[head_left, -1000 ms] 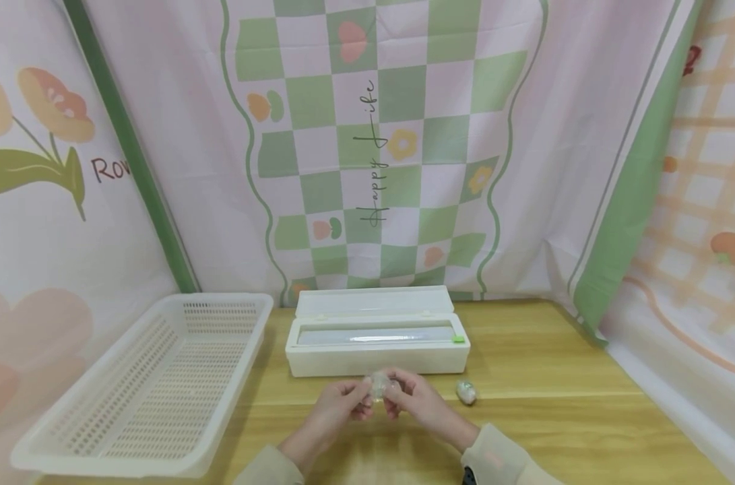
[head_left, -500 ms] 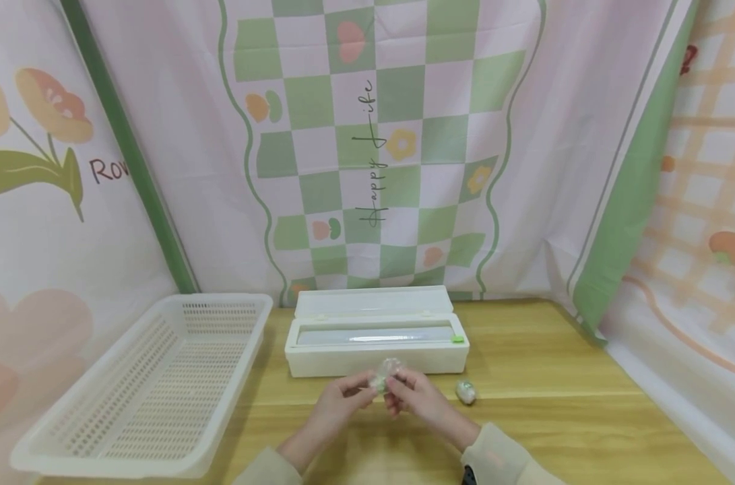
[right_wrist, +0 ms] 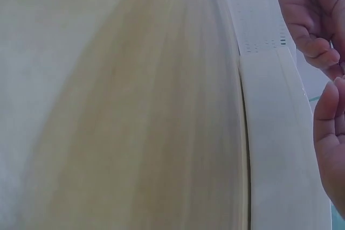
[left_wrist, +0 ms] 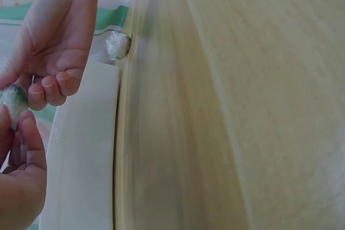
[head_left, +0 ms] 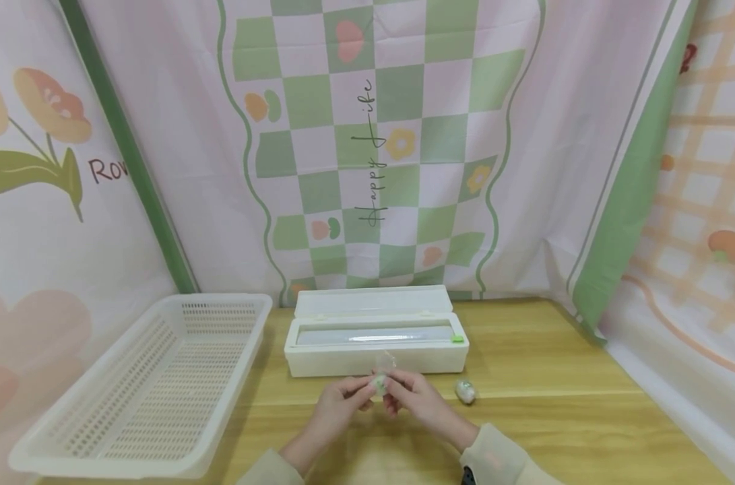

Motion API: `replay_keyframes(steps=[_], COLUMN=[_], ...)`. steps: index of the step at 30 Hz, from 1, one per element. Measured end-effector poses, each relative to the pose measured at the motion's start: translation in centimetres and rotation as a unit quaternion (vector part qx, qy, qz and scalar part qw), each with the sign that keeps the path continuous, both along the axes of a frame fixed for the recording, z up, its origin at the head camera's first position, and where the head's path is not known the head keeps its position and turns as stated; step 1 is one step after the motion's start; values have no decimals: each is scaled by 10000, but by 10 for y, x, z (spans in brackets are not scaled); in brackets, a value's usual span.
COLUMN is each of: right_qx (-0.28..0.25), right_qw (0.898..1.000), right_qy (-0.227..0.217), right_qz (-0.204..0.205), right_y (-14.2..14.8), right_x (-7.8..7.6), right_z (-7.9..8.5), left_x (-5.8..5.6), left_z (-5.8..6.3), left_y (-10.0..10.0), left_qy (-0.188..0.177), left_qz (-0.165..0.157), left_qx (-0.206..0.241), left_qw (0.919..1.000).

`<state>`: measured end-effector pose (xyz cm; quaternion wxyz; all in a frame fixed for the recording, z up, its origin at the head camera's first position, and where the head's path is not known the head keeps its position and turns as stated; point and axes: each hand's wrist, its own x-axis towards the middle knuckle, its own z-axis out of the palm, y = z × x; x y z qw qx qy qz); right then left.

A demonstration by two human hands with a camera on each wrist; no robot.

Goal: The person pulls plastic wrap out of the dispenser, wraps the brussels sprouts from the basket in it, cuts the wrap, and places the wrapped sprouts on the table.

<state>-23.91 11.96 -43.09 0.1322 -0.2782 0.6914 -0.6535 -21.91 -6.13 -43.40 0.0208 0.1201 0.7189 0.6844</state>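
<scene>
Both hands meet in front of a white cling film dispenser. Between their fingertips is a small green-and-white lump in clear film. My left hand pinches it from the left; my right hand grips its other side, with a loose bit of film standing up above the fingers. In the left wrist view the wrapped lump shows shiny film creases over green. In the right wrist view it is mostly out of frame beyond the fingers. A second film-wrapped lump lies on the table to the right.
The dispenser's lid is raised, with a film roll inside and a green slider at its right end. A white perforated basket stands at the left. Patterned curtains close off the back and sides of the wooden table.
The fingers have turned the film-wrapped lump and gathered its film closer; the loose film has shifted up from between the hands. Both arms stay nearly in place, and the second lump has not moved.
</scene>
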Motion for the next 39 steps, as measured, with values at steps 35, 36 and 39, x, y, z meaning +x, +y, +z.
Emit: replay_keyframes(steps=[35, 36, 39], right_qx=[87, 87, 103], right_qw=[9919, 9932, 9973], right_qy=[1259, 1153, 731], right_qz=[164, 149, 21], right_y=[3, 3, 3], right_x=[-1, -1, -1], right_z=[-3, -2, 0], left_x=[0, 0, -1], left_z=[5, 5, 3], left_y=[2, 2, 0], left_qy=[-950, -913, -760], left_qz=[-268, -289, -433], left_qx=[603, 632, 693], left_qw=[9933, 9934, 9937])
